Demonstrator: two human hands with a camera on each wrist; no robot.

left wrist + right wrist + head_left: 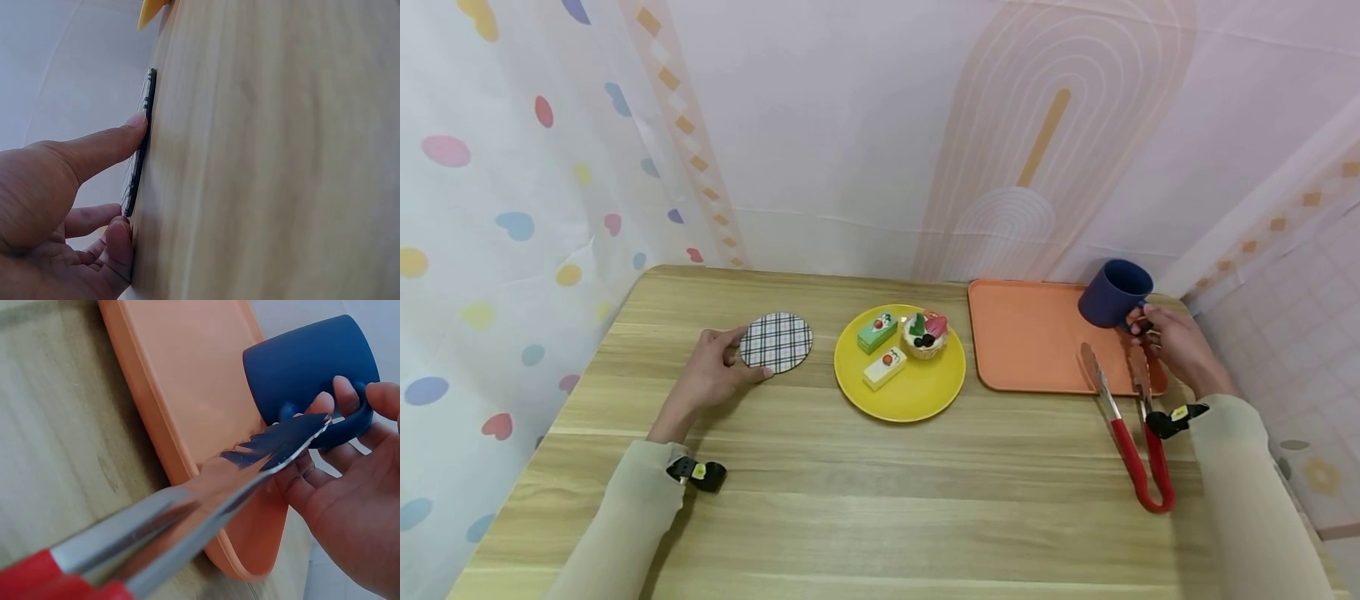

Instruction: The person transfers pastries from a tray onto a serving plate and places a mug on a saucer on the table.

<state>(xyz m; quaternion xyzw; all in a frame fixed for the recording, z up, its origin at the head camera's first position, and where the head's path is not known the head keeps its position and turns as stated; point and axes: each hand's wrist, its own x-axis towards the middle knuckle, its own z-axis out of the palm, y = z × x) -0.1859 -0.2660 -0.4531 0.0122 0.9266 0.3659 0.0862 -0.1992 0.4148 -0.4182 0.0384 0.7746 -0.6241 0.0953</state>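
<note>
On the left of the table, my left hand (711,371) pinches a round plaid coaster (777,342) by its edge. In the left wrist view the coaster (142,144) is seen edge-on, close over the wood, with the thumb on its near side and other fingers at its lower end. My right hand (1180,346) grips the handle of a dark blue mug (1105,300) at the far right end of an orange tray (1030,333). In the right wrist view several fingers go through and around the mug's (312,369) handle.
Red-handled tongs (1126,450) lie with their tips over the tray's front edge, right beside the right hand. A yellow plate (917,398) at the middle holds a green cake (877,333), a pale cake (883,370) and a fruit tart (924,340). Patterned curtains hang behind the table.
</note>
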